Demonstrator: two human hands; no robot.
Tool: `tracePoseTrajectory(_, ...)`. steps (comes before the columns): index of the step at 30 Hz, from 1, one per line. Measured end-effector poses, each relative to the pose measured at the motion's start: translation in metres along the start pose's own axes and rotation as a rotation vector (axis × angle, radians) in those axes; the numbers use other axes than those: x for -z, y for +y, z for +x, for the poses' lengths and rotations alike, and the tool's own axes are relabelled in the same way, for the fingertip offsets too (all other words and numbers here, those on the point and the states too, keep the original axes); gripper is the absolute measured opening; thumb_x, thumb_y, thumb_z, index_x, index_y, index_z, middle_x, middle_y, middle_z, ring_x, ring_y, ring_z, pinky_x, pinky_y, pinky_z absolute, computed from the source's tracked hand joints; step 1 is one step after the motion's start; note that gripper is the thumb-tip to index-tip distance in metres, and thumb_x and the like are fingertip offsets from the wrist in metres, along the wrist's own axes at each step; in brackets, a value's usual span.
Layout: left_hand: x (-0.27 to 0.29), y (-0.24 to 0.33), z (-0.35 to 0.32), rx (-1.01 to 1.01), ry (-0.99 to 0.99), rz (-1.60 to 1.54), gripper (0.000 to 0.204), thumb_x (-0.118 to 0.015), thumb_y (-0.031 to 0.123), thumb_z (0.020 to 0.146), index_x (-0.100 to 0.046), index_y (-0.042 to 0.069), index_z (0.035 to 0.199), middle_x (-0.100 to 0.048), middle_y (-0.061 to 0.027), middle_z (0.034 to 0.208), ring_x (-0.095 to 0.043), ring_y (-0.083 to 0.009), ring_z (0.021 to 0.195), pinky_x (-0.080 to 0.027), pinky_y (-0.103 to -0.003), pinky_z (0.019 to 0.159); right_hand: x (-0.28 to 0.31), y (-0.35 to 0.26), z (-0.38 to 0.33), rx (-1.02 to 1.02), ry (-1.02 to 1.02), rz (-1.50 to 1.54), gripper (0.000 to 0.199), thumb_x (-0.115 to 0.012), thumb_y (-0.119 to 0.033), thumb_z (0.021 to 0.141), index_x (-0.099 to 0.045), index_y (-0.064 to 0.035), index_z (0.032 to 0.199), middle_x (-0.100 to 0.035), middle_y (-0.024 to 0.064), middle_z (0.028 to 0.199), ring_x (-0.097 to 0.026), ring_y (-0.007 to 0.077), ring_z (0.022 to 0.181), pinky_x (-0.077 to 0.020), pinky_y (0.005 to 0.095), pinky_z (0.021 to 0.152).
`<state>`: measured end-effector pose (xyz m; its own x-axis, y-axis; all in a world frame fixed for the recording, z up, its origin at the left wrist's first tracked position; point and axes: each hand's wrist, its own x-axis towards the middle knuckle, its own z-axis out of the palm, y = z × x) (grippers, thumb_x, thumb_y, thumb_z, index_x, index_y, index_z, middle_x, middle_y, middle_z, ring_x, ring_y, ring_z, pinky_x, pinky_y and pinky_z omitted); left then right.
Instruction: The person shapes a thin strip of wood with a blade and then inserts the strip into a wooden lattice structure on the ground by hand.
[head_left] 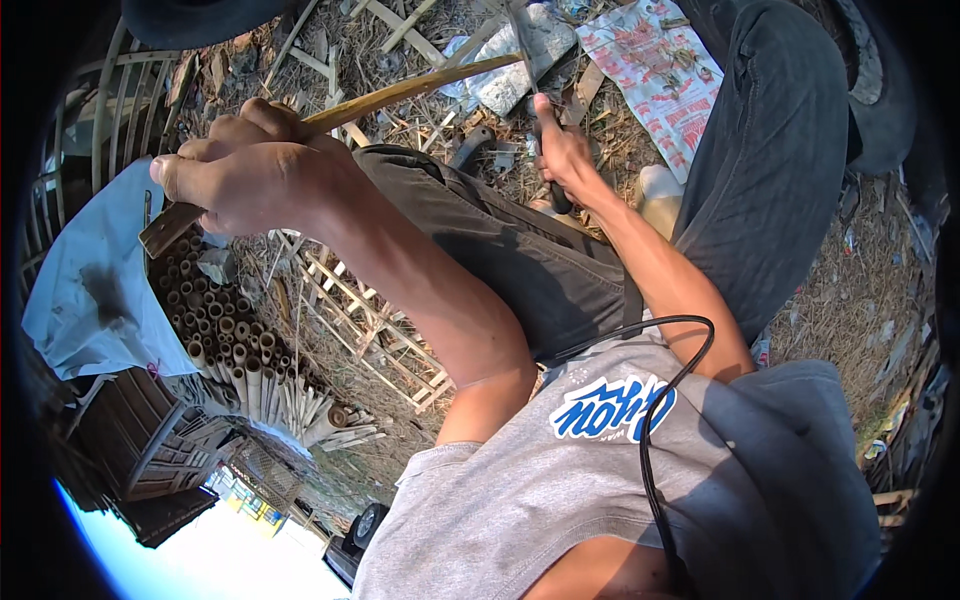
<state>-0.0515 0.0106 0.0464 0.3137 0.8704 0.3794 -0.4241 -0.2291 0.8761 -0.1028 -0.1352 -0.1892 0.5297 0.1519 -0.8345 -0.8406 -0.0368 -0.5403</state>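
Note:
My left hand (245, 170) is raised close at the left, with its fingers wrapped round a yellowish bamboo strip (420, 88). The strip's short end pokes out below the fist, and its long part slants up to the right. Farther off, my right hand (568, 162) grips the dark handle of a knife (524, 45). The blade points away from me and meets the strip's far end; whether it cuts into the strip, I cannot tell. Behind the blade lies a pale, rough block (545, 42).
A printed sheet (655, 80) lies by my bent leg (775, 130). Near my other leg is a dark tool (470, 148). Bamboo slats form a lattice (375, 335) at the left, beside stacked bamboo poles (235, 335) and a pale sheet (90, 280). A black cable (645, 430) crosses my shirt.

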Motion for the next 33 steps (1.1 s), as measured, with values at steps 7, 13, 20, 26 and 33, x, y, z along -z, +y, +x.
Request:
tracePoseTrajectory(7,0.027,-0.011,0.022,0.094,0.086,0.016,0.046,-0.031,0.035,0.106,-0.021,0.02,0.063,-0.018,0.0047,0.049,-0.015,-0.0101,0.042,-0.013,-0.029,0.041,0.008,0.017,0.023,0.113,0.153,-0.226,0.076,-0.048,-0.068,0.095,-0.046,-0.0069,0.05,-0.048,0.0047,0.048,-0.051,0.021,0.048,-0.0414,0.0405,0.052)
tracePoseTrajectory(13,0.071,0.059,0.04,-0.093,-0.033,-0.054,0.049,-0.029,0.037,0.106,-0.012,0.021,0.064,-0.009,0.0053,0.052,-0.006,-0.011,0.047,-0.011,-0.028,0.045,0.02,-0.006,0.022,0.413,0.181,-0.552,0.079,-0.054,-0.07,0.089,-0.068,0.0045,0.067,-0.062,0.0253,0.059,-0.067,0.0371,0.062,-0.0515,0.0471,0.061)
tracePoseTrajectory(20,0.023,0.068,-0.007,-0.144,-0.217,-0.286,0.052,-0.036,0.042,0.106,-0.016,0.02,0.063,-0.013,0.0046,0.047,-0.006,-0.0099,0.042,-0.013,-0.027,0.039,0.021,0.016,0.016,0.421,0.18,-0.809,0.069,-0.063,-0.054,0.088,-0.057,0.0119,0.106,-0.066,0.0362,0.087,-0.068,0.0492,0.089,-0.0532,0.0525,0.083)
tracePoseTrajectory(26,0.018,-0.002,-0.021,0.054,-0.202,-0.488,0.052,-0.037,0.042,0.106,-0.021,0.019,0.063,-0.013,0.0038,0.049,-0.007,-0.0106,0.044,-0.015,-0.029,0.041,0.002,0.031,-0.014,0.597,-0.061,-0.703,0.032,-0.07,-0.018,0.084,-0.057,0.0087,0.096,-0.068,0.0267,0.078,-0.069,0.0434,0.078,-0.0542,0.0483,0.07)
tracePoseTrajectory(33,-0.042,-0.03,-0.04,-0.587,-0.592,0.218,0.049,-0.054,0.029,0.102,-0.046,0.008,0.059,-0.039,-0.0027,0.047,-0.04,-0.0171,0.037,-0.033,-0.032,0.039,-0.035,0.042,0.038,0.718,-0.357,-0.941,0.047,-0.07,-0.028,0.083,-0.06,0.0066,0.113,-0.063,0.0311,0.108,-0.06,0.0441,0.108,-0.0488,0.0478,0.089)
